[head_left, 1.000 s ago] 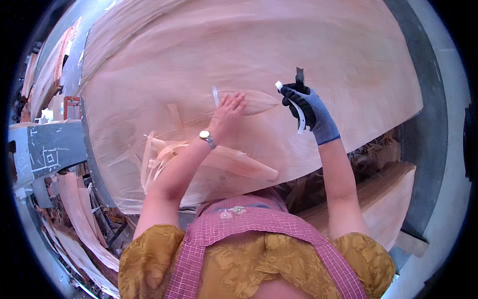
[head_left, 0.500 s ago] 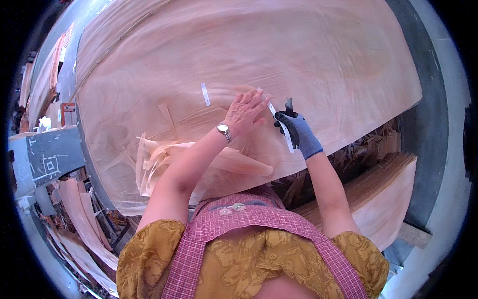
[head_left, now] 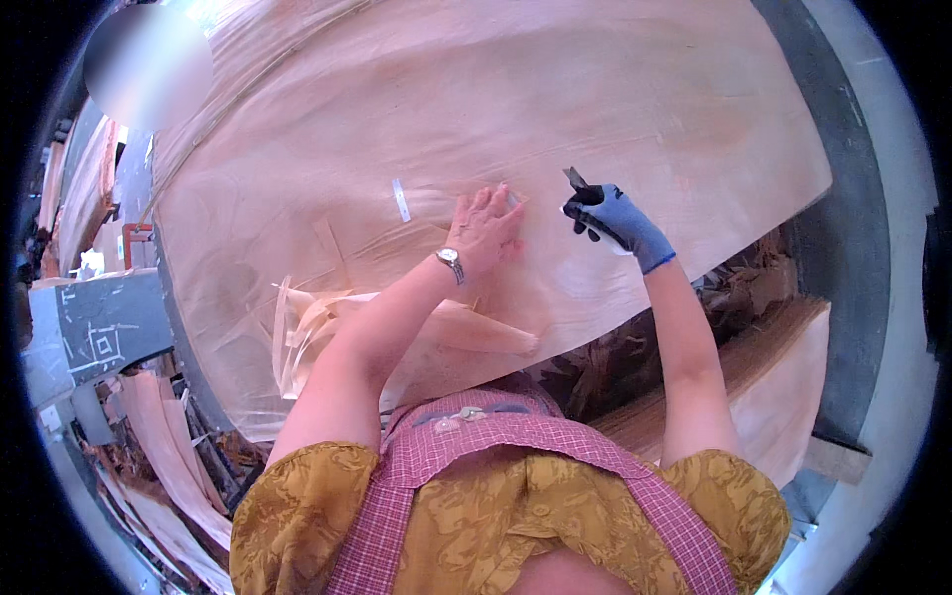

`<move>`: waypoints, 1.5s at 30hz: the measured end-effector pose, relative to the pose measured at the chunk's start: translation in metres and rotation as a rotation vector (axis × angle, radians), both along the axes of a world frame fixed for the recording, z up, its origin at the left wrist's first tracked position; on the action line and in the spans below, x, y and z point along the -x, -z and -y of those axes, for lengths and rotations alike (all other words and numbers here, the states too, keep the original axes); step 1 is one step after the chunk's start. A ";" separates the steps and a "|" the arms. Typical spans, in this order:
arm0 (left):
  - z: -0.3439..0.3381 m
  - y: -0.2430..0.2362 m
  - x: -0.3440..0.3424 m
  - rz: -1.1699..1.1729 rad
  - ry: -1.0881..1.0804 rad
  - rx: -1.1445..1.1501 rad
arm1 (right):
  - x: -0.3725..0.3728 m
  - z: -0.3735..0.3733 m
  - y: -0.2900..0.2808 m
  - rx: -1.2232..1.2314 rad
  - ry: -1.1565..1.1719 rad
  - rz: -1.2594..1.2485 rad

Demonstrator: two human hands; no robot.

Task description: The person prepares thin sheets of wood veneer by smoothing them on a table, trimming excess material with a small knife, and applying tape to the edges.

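Note:
My bare left hand point(head_left: 486, 230), a watch on its wrist, lies flat with fingers stretched on a large pale wood veneer sheet point(head_left: 654, 139). A small piece of white tape point(head_left: 514, 199) shows beside its fingertips. To the right, my right hand point(head_left: 617, 220) wears a blue glove with black palm and fingers. It is closed on a knife with a flat dark blade point(head_left: 574, 178) pointing up and away. A bit of white tape point(head_left: 622, 249) shows at the underside of that hand. Left of my left hand, a short white tape strip point(head_left: 401, 200) is stuck on the veneer.
Thin veneer scraps point(head_left: 312, 332) lie in a loose heap by my left forearm. Below the sheet's right edge is a veneer stack point(head_left: 764, 372) with broken pieces beside it. A grey metal surface point(head_left: 109, 322) stands at the left; more veneer strips point(head_left: 164, 436) lie below it.
My right hand has moved up and right, away from my left hand. The long tape strip that stretched between the hands no longer spans them. My left hand stays nearly in place.

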State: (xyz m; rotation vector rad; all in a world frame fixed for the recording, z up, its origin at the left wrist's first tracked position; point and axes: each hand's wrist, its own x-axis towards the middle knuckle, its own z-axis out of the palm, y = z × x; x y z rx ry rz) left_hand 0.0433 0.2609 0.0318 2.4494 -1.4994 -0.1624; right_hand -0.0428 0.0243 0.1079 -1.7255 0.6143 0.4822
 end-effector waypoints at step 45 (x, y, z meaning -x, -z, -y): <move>-0.115 0.047 0.286 -1.730 -1.867 1.306 | 0.201 0.345 0.113 1.536 0.494 -0.003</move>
